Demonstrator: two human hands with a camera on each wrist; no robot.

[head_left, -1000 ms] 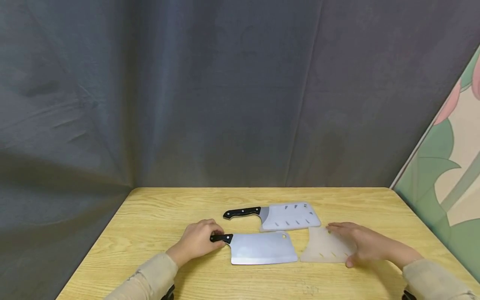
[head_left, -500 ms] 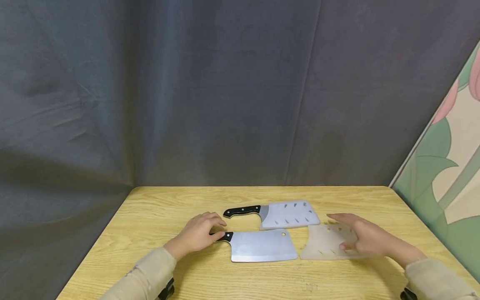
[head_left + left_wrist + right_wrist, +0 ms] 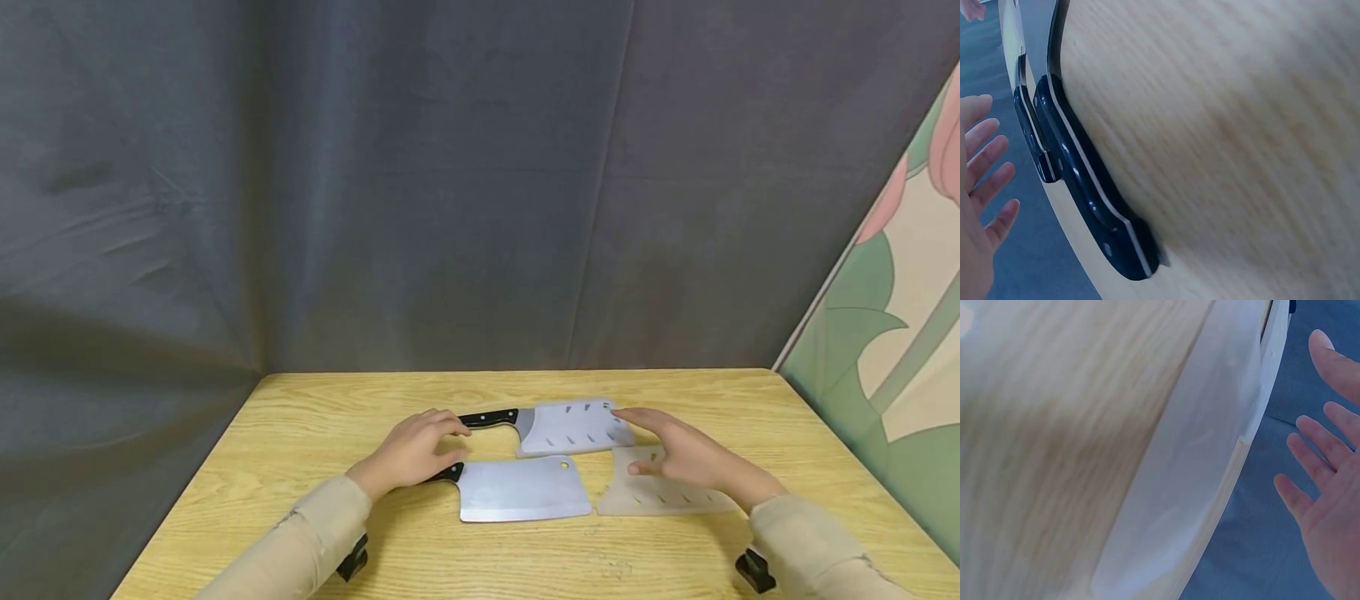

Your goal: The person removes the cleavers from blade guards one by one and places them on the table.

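Two cleavers lie on the wooden table (image 3: pixel 300 433). The far cleaver has a black handle (image 3: pixel 489 417), and its blade sits in a translucent sheath (image 3: pixel 573 427). The near cleaver (image 3: pixel 525 490) is bare steel; an empty sheath (image 3: pixel 660 493) lies to its right. My left hand (image 3: pixel 442 437) hovers with relaxed fingers between the two handles, its fingertips by the far handle. In the left wrist view the left hand (image 3: pixel 985 169) holds nothing beside the near handle (image 3: pixel 1091 212). My right hand (image 3: pixel 648 442) hovers over the empty sheath (image 3: pixel 1197 469), fingers spread, reaching toward the far sheath's end.
A grey cloth backdrop (image 3: pixel 375 208) hangs right behind the table's far edge. A painted panel (image 3: pixel 900 317) leans at the right. Bare tabletop lies left of the knives and along the front edge.
My left hand has let go of the near cleaver's handle and moved up toward the far handle. My right hand has lifted off the empty sheath and shifted left toward the far sheath.
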